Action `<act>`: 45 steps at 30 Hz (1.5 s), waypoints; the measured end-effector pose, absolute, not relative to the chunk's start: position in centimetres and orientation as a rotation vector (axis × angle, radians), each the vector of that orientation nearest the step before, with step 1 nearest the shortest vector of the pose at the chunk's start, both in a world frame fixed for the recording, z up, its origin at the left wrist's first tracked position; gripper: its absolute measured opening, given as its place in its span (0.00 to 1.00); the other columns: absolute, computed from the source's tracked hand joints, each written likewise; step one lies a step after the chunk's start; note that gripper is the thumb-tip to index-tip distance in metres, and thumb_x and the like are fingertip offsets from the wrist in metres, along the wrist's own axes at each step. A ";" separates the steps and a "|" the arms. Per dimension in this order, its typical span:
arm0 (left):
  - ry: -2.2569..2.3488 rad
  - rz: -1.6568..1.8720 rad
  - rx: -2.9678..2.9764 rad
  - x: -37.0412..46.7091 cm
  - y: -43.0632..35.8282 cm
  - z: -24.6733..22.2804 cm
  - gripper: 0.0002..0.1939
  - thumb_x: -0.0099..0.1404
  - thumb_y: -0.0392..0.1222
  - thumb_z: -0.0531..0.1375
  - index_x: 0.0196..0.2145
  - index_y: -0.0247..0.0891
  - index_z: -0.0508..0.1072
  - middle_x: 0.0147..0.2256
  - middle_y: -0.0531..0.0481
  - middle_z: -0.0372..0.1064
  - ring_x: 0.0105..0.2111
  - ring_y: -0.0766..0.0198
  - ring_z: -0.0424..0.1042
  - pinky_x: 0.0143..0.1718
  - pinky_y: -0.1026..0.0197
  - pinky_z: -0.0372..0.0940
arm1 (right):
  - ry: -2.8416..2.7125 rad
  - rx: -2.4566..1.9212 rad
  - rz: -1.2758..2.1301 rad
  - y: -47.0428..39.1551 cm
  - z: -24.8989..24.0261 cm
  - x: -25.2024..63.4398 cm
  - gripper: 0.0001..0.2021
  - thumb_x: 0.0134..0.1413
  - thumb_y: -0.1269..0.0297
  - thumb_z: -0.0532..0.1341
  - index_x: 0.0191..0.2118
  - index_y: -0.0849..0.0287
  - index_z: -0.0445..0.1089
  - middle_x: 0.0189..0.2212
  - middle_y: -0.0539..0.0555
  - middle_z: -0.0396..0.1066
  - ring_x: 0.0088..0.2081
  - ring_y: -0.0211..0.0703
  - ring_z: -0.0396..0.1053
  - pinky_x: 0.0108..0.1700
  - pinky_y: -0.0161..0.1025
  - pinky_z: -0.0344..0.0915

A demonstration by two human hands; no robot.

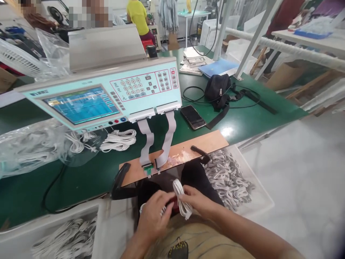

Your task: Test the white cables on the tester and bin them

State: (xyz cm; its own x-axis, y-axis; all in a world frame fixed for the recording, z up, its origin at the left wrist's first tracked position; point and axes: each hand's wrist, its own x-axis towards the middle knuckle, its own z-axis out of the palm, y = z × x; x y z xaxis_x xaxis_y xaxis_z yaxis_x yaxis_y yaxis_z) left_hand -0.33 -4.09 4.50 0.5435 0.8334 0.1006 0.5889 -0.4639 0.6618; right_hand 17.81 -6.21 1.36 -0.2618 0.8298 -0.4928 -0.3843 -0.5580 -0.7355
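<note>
Shirt point(215, 239) crosses the bottom edge. Just beyond, over the lap point(195, 176), the right hand point(195, 199) pinches a cable bundle point(178, 187); the left hand point(154, 214) curls beside it around something white point(163, 210), too hidden to identify.

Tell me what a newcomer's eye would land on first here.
Probably the pale-blue bench instrument with its lit screen, left of centre on the green table. Next might be the coiled white cable in the right hand, low in the middle, near the left hand. The white crate of cable bundles at right may follow.
</note>
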 end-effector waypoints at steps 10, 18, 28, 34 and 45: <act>0.648 0.209 2.777 0.2 -5.8 4.1 0.11 0.62 0.35 0.54 0.43 0.41 0.70 0.33 0.46 0.69 0.33 0.57 0.66 0.26 0.60 0.60 | -0.461 -1.111 2.124 -5.7 0.8 16.1 0.20 0.37 0.56 0.69 0.35 0.63 0.67 0.25 0.48 0.64 0.26 0.35 0.62 0.27 0.31 0.57; 1.375 0.926 1.366 -0.4 -5.3 1.6 0.06 0.58 0.43 0.60 0.26 0.39 0.70 0.24 0.52 0.68 0.25 0.64 0.66 0.29 0.65 0.60 | -1.324 -1.455 1.258 -5.9 -1.1 16.2 0.20 0.53 0.56 0.59 0.51 0.60 0.62 0.46 0.59 0.61 0.48 0.49 0.60 0.48 0.43 0.60; 1.239 1.055 0.548 -0.1 -3.8 1.5 0.14 0.51 0.47 0.64 0.29 0.37 0.66 0.20 0.56 0.64 0.21 0.69 0.64 0.25 0.68 0.59 | -2.235 -0.939 0.920 -3.8 1.9 16.8 0.15 0.63 0.64 0.49 0.45 0.56 0.71 0.27 0.55 0.69 0.28 0.39 0.64 0.31 0.33 0.60; 1.166 0.916 0.521 -0.1 -3.7 1.7 0.12 0.52 0.46 0.64 0.27 0.36 0.66 0.19 0.57 0.63 0.19 0.71 0.61 0.22 0.70 0.55 | -2.389 -0.820 0.919 -2.6 3.3 16.7 0.14 0.61 0.67 0.50 0.37 0.57 0.73 0.23 0.52 0.67 0.24 0.38 0.61 0.29 0.33 0.56; 1.321 1.128 0.723 -0.1 -1.7 1.3 0.13 0.51 0.48 0.65 0.26 0.35 0.70 0.21 0.56 0.64 0.21 0.71 0.62 0.23 0.70 0.58 | -1.356 -1.223 1.310 -0.3 2.5 13.1 0.12 0.55 0.60 0.54 0.24 0.60 0.63 0.22 0.48 0.60 0.26 0.38 0.58 0.29 0.34 0.56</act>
State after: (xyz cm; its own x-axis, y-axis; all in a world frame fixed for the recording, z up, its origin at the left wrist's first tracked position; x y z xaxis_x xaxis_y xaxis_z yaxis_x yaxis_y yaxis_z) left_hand -0.08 -1.74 1.27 -0.1127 0.9230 -0.3679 -0.2187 0.3381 0.9153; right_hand 13.13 -0.30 2.47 -0.1442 0.9885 -0.0453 0.0795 -0.0341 -0.9963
